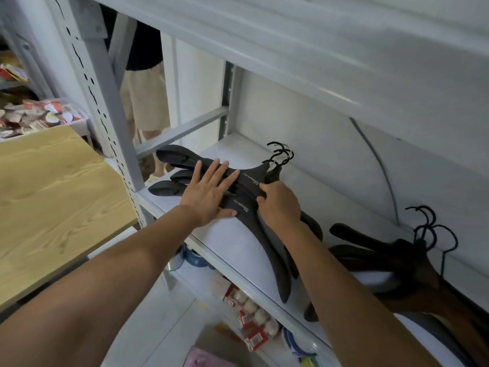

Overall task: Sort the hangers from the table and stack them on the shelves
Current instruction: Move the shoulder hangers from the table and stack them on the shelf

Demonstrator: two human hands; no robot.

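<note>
Hangers lie in two piles on one white shelf (232,242), black ones near its left end and brown ones further right.

At your far left, the wooden surface (53,194) shows bare grain, with a clear bin of packets (39,115) behind its back edge. Next comes the shelf's perforated grey post (105,115), and beyond it a person (144,96) in a dark top and pale shorts stands behind the rack.

The black hangers (254,178) are fanned by the shelf's left front corner, with their left arm tips reaching the left edge and their hooks (283,152) pointing at the back wall. Your left grip (209,192) lies flat on the left arms of that pile, fingers straight and spread, thumb low along the nearest hanger. Just beside it, your right grip (280,205) is curled round the pile's middle, holding the black hangers, with its fingertips tucked out of sight. The pile's right arms run toward the shelf's front edge.

Well apart, the brown hangers (428,292) rest with their hooks by the back wall. Red-and-white packs (251,311) sit on the shelf below.
</note>
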